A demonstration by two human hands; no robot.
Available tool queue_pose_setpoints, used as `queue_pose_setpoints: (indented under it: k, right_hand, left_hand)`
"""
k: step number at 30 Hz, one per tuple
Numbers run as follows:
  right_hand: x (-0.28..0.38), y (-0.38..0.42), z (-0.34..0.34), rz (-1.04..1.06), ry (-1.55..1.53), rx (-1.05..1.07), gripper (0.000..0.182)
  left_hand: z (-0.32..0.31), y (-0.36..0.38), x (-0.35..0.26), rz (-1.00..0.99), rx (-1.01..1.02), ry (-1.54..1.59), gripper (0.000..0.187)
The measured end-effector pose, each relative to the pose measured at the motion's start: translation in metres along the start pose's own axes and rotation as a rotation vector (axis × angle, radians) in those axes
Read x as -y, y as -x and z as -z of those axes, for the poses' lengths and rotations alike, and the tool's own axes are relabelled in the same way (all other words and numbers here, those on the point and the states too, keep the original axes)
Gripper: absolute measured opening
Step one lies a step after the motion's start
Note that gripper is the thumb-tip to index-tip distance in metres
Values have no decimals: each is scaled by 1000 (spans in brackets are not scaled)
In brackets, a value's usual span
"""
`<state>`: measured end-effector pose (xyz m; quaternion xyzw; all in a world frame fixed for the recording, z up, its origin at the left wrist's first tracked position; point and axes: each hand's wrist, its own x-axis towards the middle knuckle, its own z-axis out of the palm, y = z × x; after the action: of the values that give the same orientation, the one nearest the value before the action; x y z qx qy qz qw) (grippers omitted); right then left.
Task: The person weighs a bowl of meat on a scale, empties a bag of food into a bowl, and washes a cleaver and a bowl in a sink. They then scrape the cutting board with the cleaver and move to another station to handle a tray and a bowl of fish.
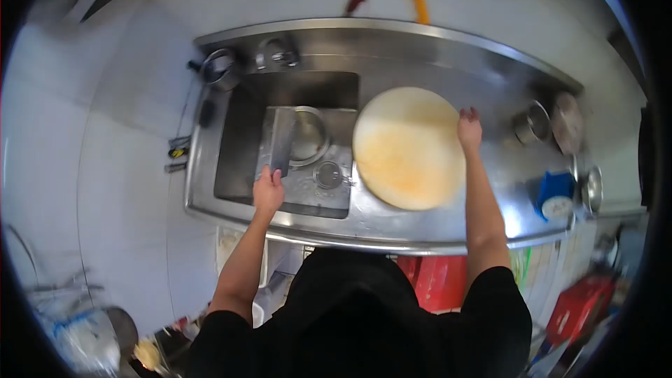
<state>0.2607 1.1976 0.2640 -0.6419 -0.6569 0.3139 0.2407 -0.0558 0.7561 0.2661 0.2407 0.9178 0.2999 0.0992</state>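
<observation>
My left hand (269, 190) is closed on the near end of a rectangular grey metal piece (283, 141) with a cleaver-like outline. It is over the sink basin (234, 154), and its exact kind is blurred. A round metal bowl (308, 136) sits in the basin beside it, with a round drain strainer (327, 175) nearer to me. On the steel counter to the right lies a large round cutting board (409, 147), pale with a yellowish stain. My right hand (470, 128) grips its right edge, fingers bent; part of the grip is hidden.
A faucet (276, 54) stands behind the basin, with a metal container (220, 70) at the back left corner. On the right are a metal pot (532, 124), a blue item (553, 192) and a metal bowl (593, 189). A red crate (441, 282) is below the counter.
</observation>
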Motion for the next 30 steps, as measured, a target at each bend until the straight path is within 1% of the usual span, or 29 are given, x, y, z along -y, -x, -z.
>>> queue_pose_setpoints:
  k: [1, 2, 4, 5, 6, 9, 12, 15, 16, 19, 21, 22, 24, 26, 28, 29, 30]
  right_hand:
    - [-23, 21, 12, -130, 85, -55, 66]
    - [-41, 35, 13, -234, 157, -108, 71]
    - [-59, 67, -15, -561, 45, -74, 76]
    - [-29, 92, -30, -619, 240, -267, 77]
    - [-21, 100, -41, -556, 302, -381, 76]
    - [-7, 97, -35, -405, 313, -382, 72]
    - [-12, 66, -28, -147, 271, -318, 67]
    - [-11, 57, -21, -11, 250, -190, 65]
    - [-13, 58, -21, 32, 247, -156, 65]
    - [-25, 66, -15, 157, 261, -60, 64]
    - [-31, 67, -16, 241, 287, 5, 64]
    - [-36, 65, -17, 300, 215, 51, 63]
    - [-49, 68, -15, 408, 75, 160, 61]
    - [-64, 98, -8, 192, 246, 132, 57]
    - [-56, 156, 17, -149, 322, 117, 52]
    - [-74, 172, 14, -86, 154, 61, 46]
    - [-80, 177, 15, -41, 123, 52, 43]
  left_hand:
    - [-5, 6, -4, -25, 0, 84, 25]
    - [1, 7, -25, 12, 103, 138, 24]
    - [-9, -8, -40, -71, 105, 73, 24]
    - [-13, -16, -49, -114, 101, 32, 23]
    - [-13, -23, -63, -152, 115, 41, 24]
    - [-8, -37, -104, -239, 140, 165, 24]
    - [-18, -44, -122, -303, 143, 248, 19]
    - [-18, -28, -156, -220, 287, 201, 18]
    - [-13, -15, -177, -156, 348, 162, 20]
    - [-50, -8, -173, -447, 269, 1, 25]
    - [-69, 3, -188, -401, 378, -19, 28]
    - [-77, 9, -196, -372, 429, -27, 30]
    - [-96, 21, -203, -401, 507, 8, 30]
    - [-115, 34, -215, -422, 584, 41, 31]
    - [-137, 48, -231, -426, 657, 79, 31]
    - [-152, 57, -240, -421, 685, 112, 31]
    - [-165, 67, -246, -412, 717, 139, 30]
